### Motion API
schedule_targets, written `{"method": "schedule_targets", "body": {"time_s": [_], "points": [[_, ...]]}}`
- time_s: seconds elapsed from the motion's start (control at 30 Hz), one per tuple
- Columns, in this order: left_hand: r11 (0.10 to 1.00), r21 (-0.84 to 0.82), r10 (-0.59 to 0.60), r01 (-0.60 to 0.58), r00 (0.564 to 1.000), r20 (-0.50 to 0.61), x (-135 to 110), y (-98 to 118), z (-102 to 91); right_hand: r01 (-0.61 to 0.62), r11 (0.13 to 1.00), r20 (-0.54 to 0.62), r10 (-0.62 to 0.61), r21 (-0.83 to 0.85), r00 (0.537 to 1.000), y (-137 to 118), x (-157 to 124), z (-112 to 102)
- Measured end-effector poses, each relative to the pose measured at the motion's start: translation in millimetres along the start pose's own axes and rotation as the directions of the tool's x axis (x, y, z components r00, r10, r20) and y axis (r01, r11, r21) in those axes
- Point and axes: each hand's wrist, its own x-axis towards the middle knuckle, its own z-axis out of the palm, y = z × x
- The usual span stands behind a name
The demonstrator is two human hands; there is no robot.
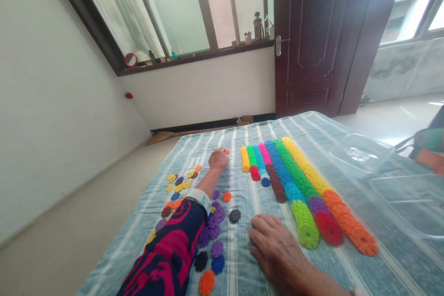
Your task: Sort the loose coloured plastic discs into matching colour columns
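Note:
My left hand (219, 159) reaches across the striped cloth, fingers closed, with a small orange-red notched plastic disc (226, 151) at the fingertips. My right hand (279, 249) rests palm down near the front, fingers loosely bent and holding nothing visible. Between the hands lie an orange disc (227, 197) and a dark grey disc (235, 216). Purple discs (217, 248) sit beside the left forearm, which hides some. Right of the left hand are overlapping disc rows, including a yellow-and-orange row (308, 173), a green-purple-red row (294, 166) and a pink-and-brown row (272, 171).
Loose yellow discs (182, 187) are scattered left of my arm. Clear plastic containers (364, 152) stand at the right of the bed-like surface (312, 125). Beyond it are a dark red door (312, 46) and a window ledge (197, 58) holding small items.

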Motion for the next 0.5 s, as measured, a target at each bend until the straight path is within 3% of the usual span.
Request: {"method": "schedule_targets", "body": {"time_s": [0.23,0.5], "points": [[0.995,0.093,0.042,-0.047,0.998,0.049,30,-9,17.2,0.024,1.000,-0.035,-0.025,-0.020,0.999,5,1,10],[0.989,0.095,0.105,-0.112,0.991,0.081,27,-8,19.6,0.014,1.000,-0.047,-0.014,-0.011,0.999,3,1,7]]}}
